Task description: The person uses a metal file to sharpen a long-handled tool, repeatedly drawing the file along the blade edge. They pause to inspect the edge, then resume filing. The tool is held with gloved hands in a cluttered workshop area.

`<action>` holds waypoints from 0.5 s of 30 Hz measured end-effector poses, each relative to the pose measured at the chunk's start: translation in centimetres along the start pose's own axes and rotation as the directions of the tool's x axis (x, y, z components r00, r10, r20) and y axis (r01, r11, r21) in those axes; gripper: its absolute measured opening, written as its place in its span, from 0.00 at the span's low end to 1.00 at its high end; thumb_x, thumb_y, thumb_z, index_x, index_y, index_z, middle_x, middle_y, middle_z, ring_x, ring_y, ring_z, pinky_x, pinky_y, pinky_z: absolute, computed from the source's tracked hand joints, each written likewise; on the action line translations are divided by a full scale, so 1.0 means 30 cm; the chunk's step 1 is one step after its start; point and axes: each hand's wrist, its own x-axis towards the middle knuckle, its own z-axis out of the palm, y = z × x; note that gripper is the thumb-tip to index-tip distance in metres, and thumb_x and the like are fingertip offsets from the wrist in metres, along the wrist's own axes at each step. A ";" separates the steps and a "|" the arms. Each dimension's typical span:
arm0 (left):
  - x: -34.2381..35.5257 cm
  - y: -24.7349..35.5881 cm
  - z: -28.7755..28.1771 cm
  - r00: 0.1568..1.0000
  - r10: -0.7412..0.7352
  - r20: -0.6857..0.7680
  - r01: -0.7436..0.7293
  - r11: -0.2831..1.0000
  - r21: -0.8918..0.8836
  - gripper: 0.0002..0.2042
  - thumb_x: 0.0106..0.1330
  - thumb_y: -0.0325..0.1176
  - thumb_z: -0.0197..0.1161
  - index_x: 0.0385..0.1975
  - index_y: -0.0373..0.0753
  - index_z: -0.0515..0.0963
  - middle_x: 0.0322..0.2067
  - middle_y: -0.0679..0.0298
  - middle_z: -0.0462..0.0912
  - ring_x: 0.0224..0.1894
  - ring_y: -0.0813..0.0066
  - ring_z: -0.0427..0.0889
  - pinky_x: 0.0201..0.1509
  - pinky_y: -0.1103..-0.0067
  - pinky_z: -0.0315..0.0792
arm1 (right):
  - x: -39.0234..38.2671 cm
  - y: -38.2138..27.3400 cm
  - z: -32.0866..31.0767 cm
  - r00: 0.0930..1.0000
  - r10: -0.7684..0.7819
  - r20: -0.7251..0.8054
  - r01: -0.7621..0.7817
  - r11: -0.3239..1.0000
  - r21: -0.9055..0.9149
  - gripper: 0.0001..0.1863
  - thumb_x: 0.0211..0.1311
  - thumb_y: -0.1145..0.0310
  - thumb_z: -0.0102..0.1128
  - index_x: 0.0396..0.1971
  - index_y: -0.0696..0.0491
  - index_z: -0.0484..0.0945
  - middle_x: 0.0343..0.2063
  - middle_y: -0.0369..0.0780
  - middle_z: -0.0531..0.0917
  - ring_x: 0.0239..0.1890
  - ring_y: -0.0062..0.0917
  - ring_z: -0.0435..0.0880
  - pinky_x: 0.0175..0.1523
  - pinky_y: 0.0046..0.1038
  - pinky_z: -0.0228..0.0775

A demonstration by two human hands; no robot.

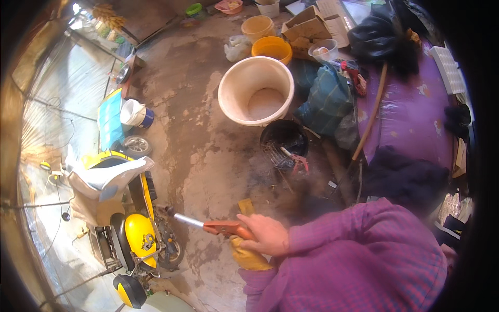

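A tool with an orange-red handle [224, 227] and a straight silver shaft is held across the front of my body, its dark tip pointing left toward the scooter. My right hand [265, 234], bare, closes over the rear of the handle from above. Under it, my left hand [249, 256] wears a yellow glove and is wrapped around the handle from below. A strip of yellow material [246, 207] sticks up just beyond my right fingers. The exact kind of tool does not show.
Ahead stands a large whitish tub [255, 91], with a black basin [284, 139] below it holding a red-handled tool [297, 162]. A yellow scooter [139, 235] is at left. Cardboard boxes [306, 26], a blue-green bag [328, 96] and a purple-covered surface [408, 109] line the right.
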 end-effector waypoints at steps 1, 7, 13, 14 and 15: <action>0.016 0.010 0.021 1.000 0.002 -0.008 -0.002 1.000 -0.014 0.17 0.81 0.45 0.50 0.46 0.36 0.76 0.33 0.64 0.82 0.33 0.74 0.82 0.31 0.74 0.72 | 0.009 0.005 -0.029 0.996 0.048 0.078 -0.051 0.998 0.032 0.43 0.70 0.42 0.60 0.72 0.57 0.61 0.52 0.54 0.80 0.52 0.52 0.81 0.57 0.46 0.74; 0.097 0.097 0.129 0.999 0.004 -0.053 -0.005 1.000 -0.030 0.17 0.81 0.45 0.52 0.48 0.35 0.77 0.35 0.64 0.82 0.35 0.74 0.82 0.33 0.74 0.73 | 0.090 0.031 -0.147 0.971 0.126 0.202 -0.165 0.967 0.192 0.44 0.74 0.41 0.53 0.77 0.55 0.52 0.58 0.57 0.80 0.53 0.55 0.83 0.55 0.48 0.76; 0.174 0.183 0.201 0.991 0.037 -0.129 -0.044 0.998 -0.054 0.18 0.80 0.45 0.53 0.49 0.34 0.77 0.37 0.65 0.81 0.37 0.73 0.82 0.35 0.75 0.74 | 0.179 0.148 -0.210 0.956 0.092 0.278 -0.172 0.945 0.279 0.35 0.75 0.43 0.54 0.69 0.52 0.63 0.38 0.57 0.85 0.42 0.55 0.85 0.45 0.51 0.74; 0.184 0.203 0.195 0.994 0.041 -0.106 -0.046 0.998 -0.038 0.18 0.80 0.45 0.54 0.50 0.34 0.77 0.37 0.65 0.81 0.37 0.73 0.82 0.35 0.75 0.75 | 0.187 0.166 -0.213 0.964 0.063 0.259 -0.143 0.944 0.299 0.34 0.75 0.43 0.55 0.69 0.51 0.65 0.36 0.56 0.85 0.41 0.54 0.85 0.45 0.50 0.74; 0.193 0.222 0.186 0.995 0.051 -0.081 -0.054 0.998 -0.029 0.18 0.80 0.45 0.54 0.50 0.33 0.77 0.38 0.65 0.81 0.38 0.73 0.82 0.35 0.75 0.75 | 0.191 0.178 -0.212 0.958 0.072 0.277 -0.157 0.942 0.298 0.32 0.75 0.44 0.56 0.68 0.51 0.66 0.35 0.55 0.85 0.40 0.53 0.85 0.44 0.49 0.74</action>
